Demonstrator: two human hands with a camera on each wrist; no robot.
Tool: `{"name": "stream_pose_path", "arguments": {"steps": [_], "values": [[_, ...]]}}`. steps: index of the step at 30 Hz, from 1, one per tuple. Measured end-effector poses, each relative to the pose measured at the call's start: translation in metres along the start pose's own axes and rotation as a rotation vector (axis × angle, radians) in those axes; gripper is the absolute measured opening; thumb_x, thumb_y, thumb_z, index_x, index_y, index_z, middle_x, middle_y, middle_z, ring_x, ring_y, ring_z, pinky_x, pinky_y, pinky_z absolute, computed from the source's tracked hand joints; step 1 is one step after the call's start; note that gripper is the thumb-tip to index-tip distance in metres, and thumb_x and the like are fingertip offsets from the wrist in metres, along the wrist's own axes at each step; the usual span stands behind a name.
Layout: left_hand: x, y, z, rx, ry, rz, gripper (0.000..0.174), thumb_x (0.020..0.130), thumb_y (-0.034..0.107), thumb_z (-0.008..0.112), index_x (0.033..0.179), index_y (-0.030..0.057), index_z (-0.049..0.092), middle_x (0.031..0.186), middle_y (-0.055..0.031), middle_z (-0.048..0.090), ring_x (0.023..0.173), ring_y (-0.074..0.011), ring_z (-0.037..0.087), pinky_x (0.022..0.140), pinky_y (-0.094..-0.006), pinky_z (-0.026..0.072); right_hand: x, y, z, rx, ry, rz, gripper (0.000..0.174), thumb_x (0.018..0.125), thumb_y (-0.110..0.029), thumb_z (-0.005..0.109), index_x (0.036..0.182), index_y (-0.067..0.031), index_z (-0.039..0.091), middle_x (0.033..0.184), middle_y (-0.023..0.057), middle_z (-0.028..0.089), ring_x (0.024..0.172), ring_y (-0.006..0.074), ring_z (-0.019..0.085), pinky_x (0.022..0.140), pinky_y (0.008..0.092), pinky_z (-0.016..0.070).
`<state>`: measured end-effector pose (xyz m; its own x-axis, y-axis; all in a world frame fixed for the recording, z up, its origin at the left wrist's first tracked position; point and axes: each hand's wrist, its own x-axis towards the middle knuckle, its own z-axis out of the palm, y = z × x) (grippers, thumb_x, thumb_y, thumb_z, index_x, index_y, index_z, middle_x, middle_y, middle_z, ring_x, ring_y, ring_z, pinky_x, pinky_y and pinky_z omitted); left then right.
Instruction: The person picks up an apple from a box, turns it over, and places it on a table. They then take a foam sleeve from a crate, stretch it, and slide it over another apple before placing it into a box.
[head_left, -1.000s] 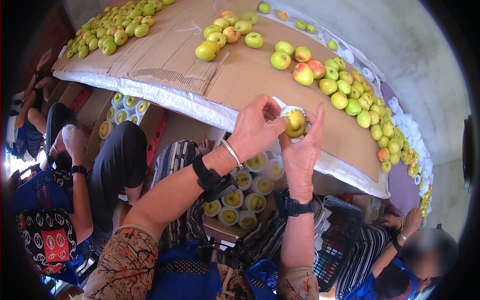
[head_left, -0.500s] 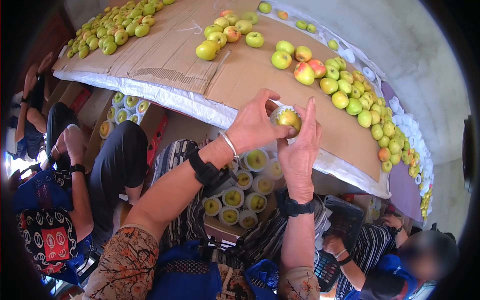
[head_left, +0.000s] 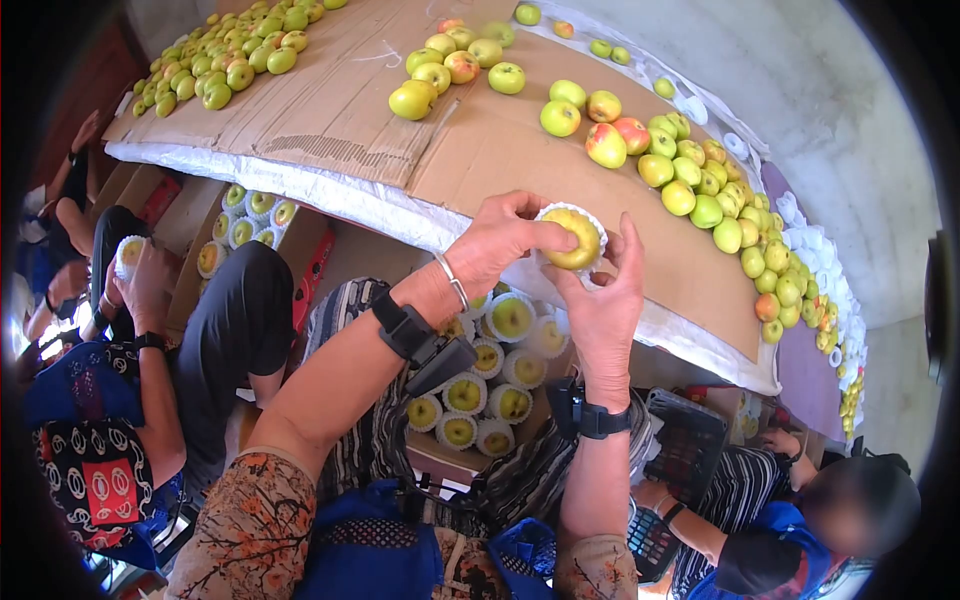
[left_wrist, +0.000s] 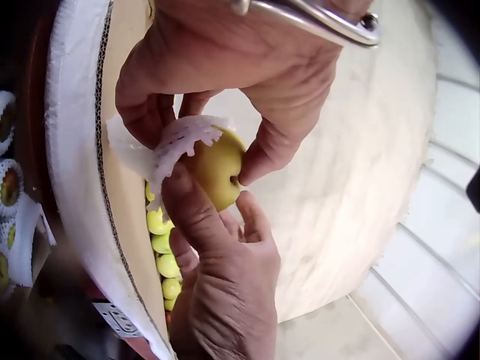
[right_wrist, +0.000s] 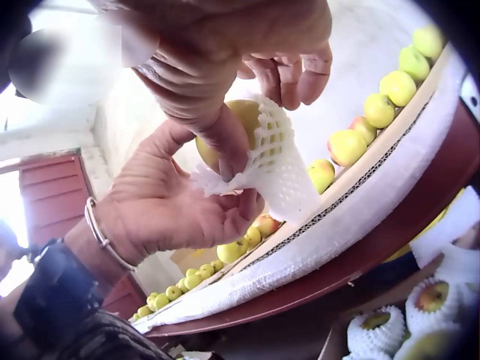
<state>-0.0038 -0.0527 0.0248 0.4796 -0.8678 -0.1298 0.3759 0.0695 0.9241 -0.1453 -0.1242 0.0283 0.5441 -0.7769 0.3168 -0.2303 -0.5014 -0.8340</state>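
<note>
Between both hands, over the near edge of the cardboard-covered table, is a yellow-green apple [head_left: 572, 238]. A white foam net [right_wrist: 281, 161] covers part of it, with its loose end hanging past the fruit in the right wrist view. My left hand [head_left: 497, 248] grips the apple, thumb across its bare side and fingers behind the net. From the other side my right hand [head_left: 606, 300] pinches the apple and net, its thumb [left_wrist: 191, 214] lying at the net's edge. The apple's dimpled end faces out beside the left thumb in the left wrist view.
Loose apples [head_left: 690, 175] line the table's right side, with a pile [head_left: 235, 60] at far left. White foam nets [head_left: 815, 255] lie along the wall. Below stands a box of netted apples [head_left: 465, 395]. A black crate [head_left: 685, 445] is at right. People sit on both sides.
The apple has turned in my hands, and its bare side now faces the head camera. My left thumb has moved onto it. The person at left now holds up a netted apple.
</note>
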Motion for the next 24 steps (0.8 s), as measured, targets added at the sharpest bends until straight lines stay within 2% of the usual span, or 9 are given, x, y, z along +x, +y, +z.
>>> {"name": "stream_pose_path", "arguments": {"steps": [3,9,12,15,18,21,24], "values": [[0.001,-0.003,0.002,-0.056,-0.009,-0.011,0.050,0.072,0.017,0.078,0.113,-0.0029,0.058,0.098,-0.0060,0.062,0.086,-0.0130,0.058,0.073,-0.0248,0.0445,-0.001,0.007,-0.005,0.123,-0.045,0.046,0.076,0.076,-0.007,0.077,0.140,0.0024,0.039,0.123,0.0168,0.058,0.112,0.0237,0.057,0.085,0.0359,0.0515],[0.003,-0.005,0.003,0.012,0.017,0.057,0.050,0.072,0.014,0.079,0.114,-0.0043,0.058,0.101,-0.0087,0.062,0.091,-0.0151,0.059,0.080,-0.0274,0.0465,0.001,0.018,-0.010,0.252,0.041,0.143,0.046,0.082,-0.002,0.066,0.126,0.0044,0.051,0.111,0.0160,0.063,0.102,0.0212,0.061,0.086,0.0321,0.0503],[0.004,-0.011,0.004,0.089,0.014,0.114,0.049,0.071,0.013,0.079,0.112,-0.0048,0.059,0.102,-0.0100,0.063,0.092,-0.0157,0.059,0.082,-0.0281,0.0471,0.005,0.019,-0.017,0.311,0.047,0.270,0.030,0.083,0.000,0.064,0.113,0.0038,0.058,0.102,0.0121,0.065,0.093,0.0164,0.061,0.082,0.0292,0.0497],[0.003,-0.010,0.005,0.077,0.024,0.109,0.049,0.070,0.013,0.079,0.111,-0.0048,0.059,0.101,-0.0103,0.064,0.091,-0.0155,0.060,0.083,-0.0277,0.0472,0.004,0.015,-0.016,0.339,0.028,0.282,0.017,0.084,0.000,0.063,0.101,0.0019,0.061,0.094,0.0069,0.064,0.088,0.0117,0.058,0.079,0.0259,0.0479],[0.004,-0.012,0.006,0.059,0.042,0.106,0.048,0.070,0.013,0.079,0.109,-0.0046,0.060,0.098,-0.0093,0.064,0.089,-0.0152,0.060,0.081,-0.0274,0.0470,0.001,0.011,-0.019,0.420,0.077,0.187,0.012,0.085,0.001,0.062,0.096,0.0004,0.062,0.090,0.0035,0.062,0.085,0.0094,0.056,0.077,0.0243,0.0465],[0.003,-0.010,0.006,0.084,0.051,0.097,0.045,0.070,0.012,0.079,0.107,-0.0041,0.060,0.096,-0.0085,0.064,0.087,-0.0146,0.059,0.080,-0.0270,0.0467,-0.002,-0.001,-0.022,0.445,0.039,0.137,0.013,0.085,0.002,0.062,0.097,-0.0008,0.061,0.089,0.0011,0.061,0.085,0.0091,0.056,0.078,0.0240,0.0459],[0.003,-0.009,0.006,0.060,0.051,0.096,0.043,0.070,0.013,0.079,0.106,-0.0026,0.061,0.094,-0.0079,0.063,0.085,-0.0140,0.059,0.077,-0.0268,0.0463,-0.001,-0.001,-0.023,0.411,0.026,0.142,0.029,0.083,0.000,0.065,0.111,-0.0016,0.059,0.102,0.0062,0.061,0.087,0.0104,0.055,0.078,0.0246,0.0460]]}}
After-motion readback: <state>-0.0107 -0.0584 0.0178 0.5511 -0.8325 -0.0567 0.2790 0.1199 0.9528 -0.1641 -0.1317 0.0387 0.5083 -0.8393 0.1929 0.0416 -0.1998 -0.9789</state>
